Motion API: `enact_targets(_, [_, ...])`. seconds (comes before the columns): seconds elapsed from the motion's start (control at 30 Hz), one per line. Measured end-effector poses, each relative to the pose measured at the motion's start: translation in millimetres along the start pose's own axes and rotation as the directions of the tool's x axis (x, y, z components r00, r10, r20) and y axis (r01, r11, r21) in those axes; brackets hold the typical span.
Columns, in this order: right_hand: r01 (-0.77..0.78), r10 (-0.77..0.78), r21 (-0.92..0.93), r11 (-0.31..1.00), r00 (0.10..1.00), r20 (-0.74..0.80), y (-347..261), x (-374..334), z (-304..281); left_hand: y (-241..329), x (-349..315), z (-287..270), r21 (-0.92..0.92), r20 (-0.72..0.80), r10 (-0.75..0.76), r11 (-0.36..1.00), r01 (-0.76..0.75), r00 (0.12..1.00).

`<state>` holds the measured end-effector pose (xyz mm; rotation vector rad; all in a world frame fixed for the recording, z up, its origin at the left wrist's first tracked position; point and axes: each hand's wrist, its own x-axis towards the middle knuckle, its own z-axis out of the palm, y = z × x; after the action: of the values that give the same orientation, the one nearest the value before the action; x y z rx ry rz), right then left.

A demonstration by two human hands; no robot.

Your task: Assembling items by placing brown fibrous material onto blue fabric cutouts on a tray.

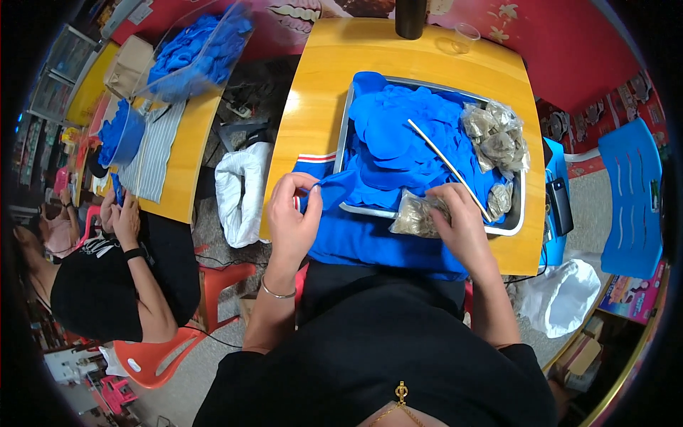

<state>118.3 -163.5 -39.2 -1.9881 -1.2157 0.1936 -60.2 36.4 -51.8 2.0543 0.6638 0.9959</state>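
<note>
My left hand (293, 213) pinches a blue fabric piece (340, 189) between thumb and fingers, left of the metal tray (521, 206). In the tray lies a heap of thin blue fabric pieces (388, 135), many with rounded edges. My right hand (461, 217) is closed at a clear plastic bag of small metallic-looking bits (413, 215) by the tray's near edge; its fingertips are partly hidden there. A pale thin stick (441, 156) rests slanting on the heap. Several more filled clear bags (498, 135) lie at the tray's right side.
Blue cloth (384, 242) covers the near edge of the yellow table (320, 57). A dark cylinder (410, 18) and a clear cup (466, 35) stand at the back. Left, a co-worker (107, 285) handles blue material beside a blue-filled bin (196, 53). White sacks (242, 192) flank the table.
</note>
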Motion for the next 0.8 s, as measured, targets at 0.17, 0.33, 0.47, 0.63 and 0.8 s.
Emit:
enact_targets(0.17, [-0.118,0.113,0.117,0.986,0.993,0.045,0,0,0,19,-10,5,-0.395,0.447,-0.251,0.806,0.441,0.859])
enact_targets(0.33, [-0.161,0.162,0.328,0.931,0.987,0.026,-6,4,-3,21,-43,33,-0.146,0.871,-0.145,0.836,0.529,0.469])
enact_targets(0.47, [-0.087,0.071,0.412,0.907,0.996,0.052,-16,5,-9,17,-61,51,-0.199,0.789,-0.185,0.825,0.529,0.586])
enact_targets(0.63, [-0.192,0.004,0.722,0.665,0.967,0.253,-30,-2,-15,16,-57,55,-0.359,0.815,-0.133,0.648,0.671,0.564])
enact_targets(0.8, [-0.172,-0.015,0.552,0.816,0.948,0.317,-32,4,-27,22,-53,51,-0.429,0.854,-0.103,0.416,0.801,0.511])
